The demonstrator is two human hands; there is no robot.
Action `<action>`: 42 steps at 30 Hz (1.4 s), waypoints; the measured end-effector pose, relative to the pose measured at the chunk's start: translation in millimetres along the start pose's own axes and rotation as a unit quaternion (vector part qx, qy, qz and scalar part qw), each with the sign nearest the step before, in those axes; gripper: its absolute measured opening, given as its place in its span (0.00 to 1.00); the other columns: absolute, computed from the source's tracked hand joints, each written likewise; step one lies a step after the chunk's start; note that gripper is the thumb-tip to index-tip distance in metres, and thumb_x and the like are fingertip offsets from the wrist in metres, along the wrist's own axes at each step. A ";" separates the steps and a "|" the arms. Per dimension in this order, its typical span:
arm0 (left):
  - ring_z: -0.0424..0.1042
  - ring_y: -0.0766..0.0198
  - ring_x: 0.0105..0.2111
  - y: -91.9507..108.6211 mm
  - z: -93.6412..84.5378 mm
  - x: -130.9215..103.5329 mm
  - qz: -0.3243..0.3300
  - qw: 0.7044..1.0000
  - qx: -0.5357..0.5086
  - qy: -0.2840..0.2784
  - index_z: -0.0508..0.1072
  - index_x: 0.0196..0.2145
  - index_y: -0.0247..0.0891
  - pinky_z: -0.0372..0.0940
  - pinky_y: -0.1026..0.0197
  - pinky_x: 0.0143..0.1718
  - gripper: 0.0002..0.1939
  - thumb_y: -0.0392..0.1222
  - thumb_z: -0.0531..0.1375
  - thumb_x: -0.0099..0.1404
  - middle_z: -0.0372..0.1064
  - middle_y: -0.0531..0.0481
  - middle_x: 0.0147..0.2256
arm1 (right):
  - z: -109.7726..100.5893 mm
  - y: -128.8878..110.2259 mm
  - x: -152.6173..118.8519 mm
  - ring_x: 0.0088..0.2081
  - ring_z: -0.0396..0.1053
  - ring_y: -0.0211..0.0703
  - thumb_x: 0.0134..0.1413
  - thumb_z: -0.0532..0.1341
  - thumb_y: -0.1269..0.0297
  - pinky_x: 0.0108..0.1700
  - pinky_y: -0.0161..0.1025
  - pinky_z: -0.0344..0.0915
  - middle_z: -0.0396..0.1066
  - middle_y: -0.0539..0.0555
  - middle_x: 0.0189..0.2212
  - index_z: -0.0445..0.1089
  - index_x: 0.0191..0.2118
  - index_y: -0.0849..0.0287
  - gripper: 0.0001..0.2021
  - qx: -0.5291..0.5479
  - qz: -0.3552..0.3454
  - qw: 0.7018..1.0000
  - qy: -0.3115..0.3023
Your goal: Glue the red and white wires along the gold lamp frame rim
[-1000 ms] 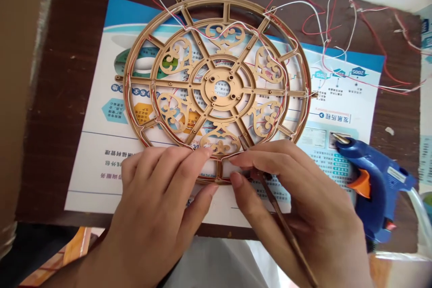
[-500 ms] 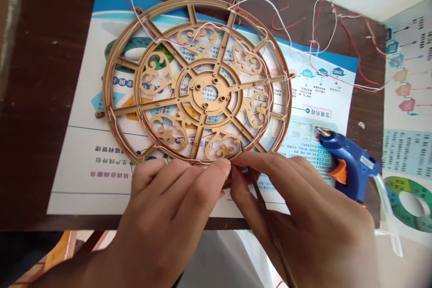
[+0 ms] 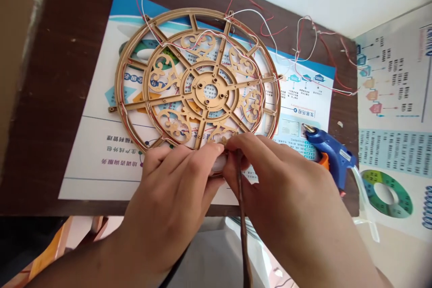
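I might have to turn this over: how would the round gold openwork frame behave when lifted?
The openwork frame is probably stiff, given its ribbed spokes. With so many gaps, it's likely light for its size. The thin, curling wires look floppy and could snag.

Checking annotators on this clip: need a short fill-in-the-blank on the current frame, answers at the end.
1. The round, gold-coloured spoked frame lies on a white printed paper sheet whose far border is ____.
2. The thin wires running along the frame are white and ____.
3. The slender brown tool is in the person's ____ hand.
4. The blue plastic glue gun has a trigger coloured ____.

Missing words: blue; red; right; orange.
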State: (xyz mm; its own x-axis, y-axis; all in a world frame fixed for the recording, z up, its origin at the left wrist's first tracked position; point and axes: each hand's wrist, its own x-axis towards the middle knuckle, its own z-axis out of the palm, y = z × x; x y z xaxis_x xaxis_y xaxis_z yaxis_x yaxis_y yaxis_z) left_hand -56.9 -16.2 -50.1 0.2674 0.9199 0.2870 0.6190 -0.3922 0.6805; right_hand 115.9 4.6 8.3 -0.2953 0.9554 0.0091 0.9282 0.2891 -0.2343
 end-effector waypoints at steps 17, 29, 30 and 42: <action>0.84 0.56 0.41 -0.3 -2.5 -0.4 -0.017 0.999 -0.030 -0.003 0.68 0.61 0.46 0.71 0.45 0.48 0.11 0.39 0.58 0.84 0.85 0.53 0.42 | -2.3 -9.6 10.2 0.21 0.52 0.42 0.51 0.57 0.84 0.24 0.42 0.43 0.57 0.46 0.23 0.68 0.35 0.55 0.14 -0.047 -0.065 0.997 -0.004; 0.83 0.58 0.39 -1.5 -3.8 1.8 0.008 1.000 0.003 -0.005 0.66 0.60 0.44 0.68 0.47 0.48 0.13 0.37 0.62 0.82 0.83 0.55 0.40 | 7.3 27.0 -28.7 0.33 0.79 0.43 0.64 0.72 0.74 0.37 0.41 0.73 0.82 0.47 0.34 0.79 0.41 0.49 0.09 0.230 0.101 0.953 0.168; 0.83 0.58 0.38 -1.3 -3.8 1.7 0.007 1.000 0.006 -0.006 0.66 0.60 0.45 0.68 0.47 0.48 0.13 0.38 0.62 0.82 0.83 0.55 0.41 | 9.3 29.2 -31.5 0.34 0.80 0.44 0.63 0.73 0.75 0.37 0.41 0.75 0.83 0.48 0.35 0.79 0.42 0.49 0.10 0.263 0.107 0.943 0.171; 0.83 0.57 0.38 1.7 -4.7 2.8 0.004 0.999 0.032 -0.029 0.67 0.60 0.45 0.69 0.44 0.49 0.11 0.41 0.60 0.84 0.83 0.55 0.38 | 12.3 27.4 -26.9 0.38 0.77 0.43 0.68 0.63 0.80 0.41 0.41 0.74 0.77 0.50 0.39 0.72 0.47 0.50 0.14 0.304 0.055 0.943 0.121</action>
State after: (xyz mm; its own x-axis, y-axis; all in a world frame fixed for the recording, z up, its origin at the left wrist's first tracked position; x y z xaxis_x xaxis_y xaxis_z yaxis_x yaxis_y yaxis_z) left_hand -58.5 -14.2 -45.0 0.3135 0.9154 0.2524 0.6617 -0.4013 0.6334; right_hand 146.5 -13.9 -10.4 -0.0755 0.9847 0.1571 0.6265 0.1694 -0.7608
